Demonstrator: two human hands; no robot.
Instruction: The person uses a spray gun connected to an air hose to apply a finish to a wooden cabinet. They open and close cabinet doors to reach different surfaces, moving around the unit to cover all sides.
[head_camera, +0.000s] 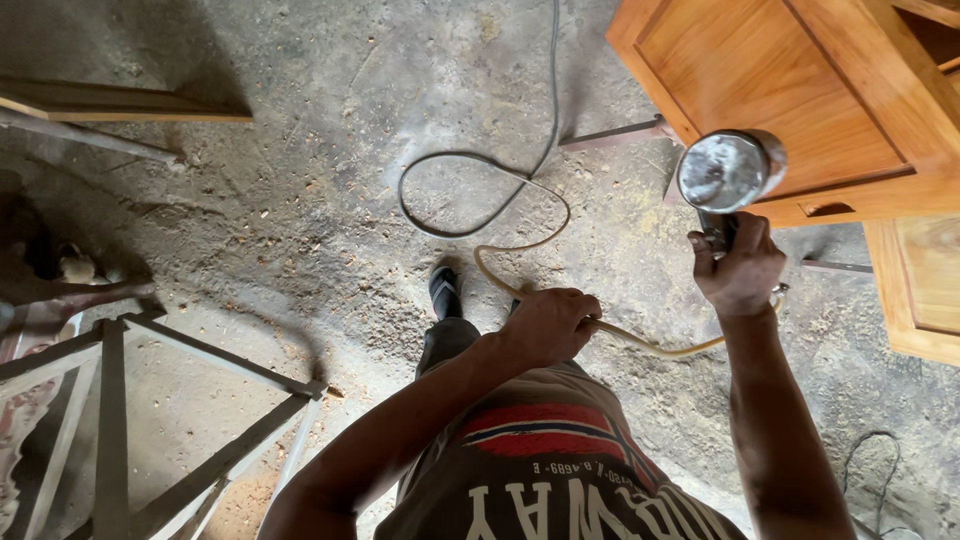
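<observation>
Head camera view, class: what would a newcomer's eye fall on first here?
First, the shiny metal cup of the spray gun, raised in the right hand before the glossy wooden cabinet at upper right. Next, the left hand at centre grips a yellowish hose that loops over the dusty concrete floor beside a black cable.

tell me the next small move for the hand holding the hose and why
Probably the left hand should draw the thin yellowish hose back toward the body. The hose loops on the dusty concrete floor by the black shoe, while the right hand holds the metal-cup spray gun near the orange wooden cabinet.
</observation>
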